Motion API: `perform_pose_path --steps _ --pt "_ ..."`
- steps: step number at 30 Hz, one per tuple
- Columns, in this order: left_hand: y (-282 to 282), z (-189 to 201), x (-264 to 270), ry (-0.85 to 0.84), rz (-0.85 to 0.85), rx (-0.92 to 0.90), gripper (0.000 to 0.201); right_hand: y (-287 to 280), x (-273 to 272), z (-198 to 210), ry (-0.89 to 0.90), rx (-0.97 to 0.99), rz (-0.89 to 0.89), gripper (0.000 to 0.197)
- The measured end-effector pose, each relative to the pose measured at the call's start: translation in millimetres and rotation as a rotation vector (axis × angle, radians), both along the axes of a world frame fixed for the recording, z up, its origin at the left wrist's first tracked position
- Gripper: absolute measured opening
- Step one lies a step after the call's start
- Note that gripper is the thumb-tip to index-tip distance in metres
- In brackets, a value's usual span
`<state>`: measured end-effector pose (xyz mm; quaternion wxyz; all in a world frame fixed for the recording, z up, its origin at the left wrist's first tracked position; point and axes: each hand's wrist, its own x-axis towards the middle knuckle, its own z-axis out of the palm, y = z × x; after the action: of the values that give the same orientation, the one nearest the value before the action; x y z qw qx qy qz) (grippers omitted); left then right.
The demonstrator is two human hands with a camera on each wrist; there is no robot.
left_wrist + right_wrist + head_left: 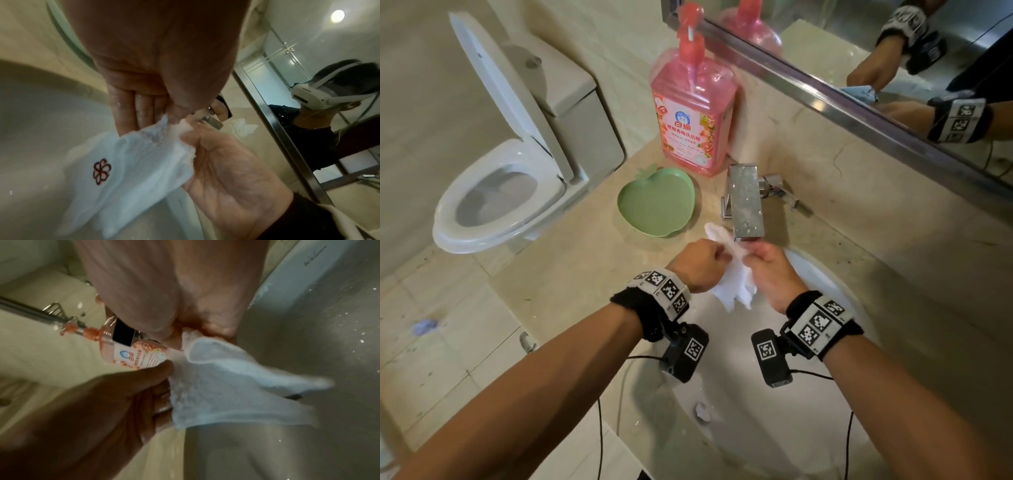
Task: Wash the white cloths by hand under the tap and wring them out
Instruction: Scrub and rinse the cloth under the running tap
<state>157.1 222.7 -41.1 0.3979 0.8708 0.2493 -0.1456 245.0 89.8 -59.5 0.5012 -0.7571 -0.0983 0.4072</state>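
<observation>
Cloth is hanging between my two hands: the white cloth (734,284) is running lengthwise from a bunched top end just under the tap (746,205) down to loose corners pointing into the sink (822,274), over the basin's back edge. My left hand (697,263) is pinching the upper part from the left, fingers curled round it, and my right hand (774,270) is gripping it from the right, the two grips sitting close together near the spout. From the left wrist camera I am seeing a dark red flower-like logo (101,170) on the hanging panel, which the head view is not showing, plus another crumpled white cloth (243,127) lying on the counter beside the mirror. The right wrist view is showing a folded hem along the cloth's top. At the counter's back edge, a pink soap bottle (693,113) is standing behind a green apple-shaped dish (657,202).
</observation>
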Motion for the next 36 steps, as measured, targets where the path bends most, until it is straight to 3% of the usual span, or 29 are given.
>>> perform_pose_path --steps 3,6,10,12,13,15,17,20,23,26,28,31,33,35,36 --pt "-10.4 3.7 9.5 -0.010 0.136 -0.252 0.023 -6.4 0.7 -5.9 -0.039 -0.011 0.133 0.044" --pt "-17.3 8.5 14.5 -0.055 0.260 -0.497 0.020 -14.0 -0.9 -9.9 -0.284 -0.109 0.207 0.067" --pt "-13.7 4.6 20.5 -0.017 -0.019 -0.213 0.020 -15.2 4.5 -13.4 -0.394 -0.078 0.154 0.045" --pt "-10.9 0.4 21.9 -0.009 -0.051 -0.007 0.020 -14.4 10.0 -8.4 -0.369 -0.049 0.161 0.049" --pt "-8.7 -2.7 22.2 -0.027 -0.036 0.090 0.024 -14.2 12.8 -5.8 -0.349 -0.041 0.177 0.053" --pt "-3.2 -9.7 20.9 -0.088 -0.030 0.208 0.052 -15.1 15.8 -0.1 -0.313 -0.041 0.230 0.056" --pt "5.4 -14.2 19.5 -0.076 -0.116 0.225 0.069 -16.8 19.3 2.2 -0.275 -0.023 0.275 0.057" --pt "17.5 -15.6 15.8 0.000 -0.215 0.202 0.045 -18.7 23.3 6.0 -0.305 -0.031 0.274 0.052" --pt "26.3 -11.3 8.0 -0.093 -0.095 0.126 0.027 -18.4 28.8 6.4 -0.486 -0.142 0.330 0.040" --pt "27.5 -6.3 4.7 -0.127 0.015 0.155 0.031 -13.6 28.6 3.4 -0.692 -0.269 0.378 0.027" --pt "24.0 -3.7 6.0 -0.107 0.086 0.144 0.034 -6.6 23.0 0.4 -0.659 -0.281 0.296 0.022" --pt "16.2 -0.9 6.9 -0.086 0.192 0.049 0.036 5.2 7.1 -2.7 -0.353 -0.181 0.193 0.022" --pt "10.1 -0.9 5.8 -0.073 0.229 -0.065 0.033 10.6 -2.7 0.6 -0.169 -0.086 0.203 0.050" --pt "5.2 0.3 3.3 -0.072 0.268 -0.272 0.022 13.3 -5.7 0.2 -0.183 -0.075 0.260 0.078" --pt "5.1 1.1 1.5 -0.070 0.271 -0.365 0.019 13.4 -5.3 -2.2 -0.215 -0.087 0.258 0.077"
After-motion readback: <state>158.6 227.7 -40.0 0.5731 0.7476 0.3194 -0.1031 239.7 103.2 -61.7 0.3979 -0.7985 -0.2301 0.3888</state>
